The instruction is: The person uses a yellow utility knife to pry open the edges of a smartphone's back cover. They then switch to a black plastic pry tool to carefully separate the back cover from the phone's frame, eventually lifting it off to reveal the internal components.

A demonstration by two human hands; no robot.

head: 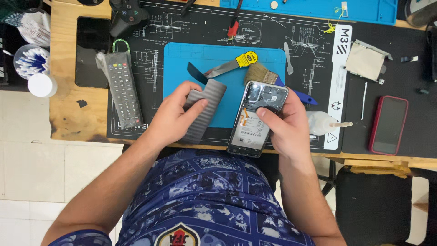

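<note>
My right hand (284, 123) grips an opened smartphone (255, 123) with its back cover off, so the battery and inner boards show. My thumb rests on its upper middle. My left hand (175, 114) holds a grey ribbed sheet (205, 109), L-shaped, by its lower part. Both hands hover over the near edge of a blue work mat (218, 59), which lies on a larger black printed mat (154, 64). On the blue mat above the phone lie a flat metal pry tool with a yellow tag (234, 64), a dark pick (195, 73) and a brush (268, 75).
A wrapped remote control (122, 86) lies left of the blue mat. A white glue bottle (323, 123), a phone in a red case (388, 125) and a metal bracket (366, 61) sit to the right. A game controller (127, 16) lies at the back, cups of swabs (32, 61) at far left.
</note>
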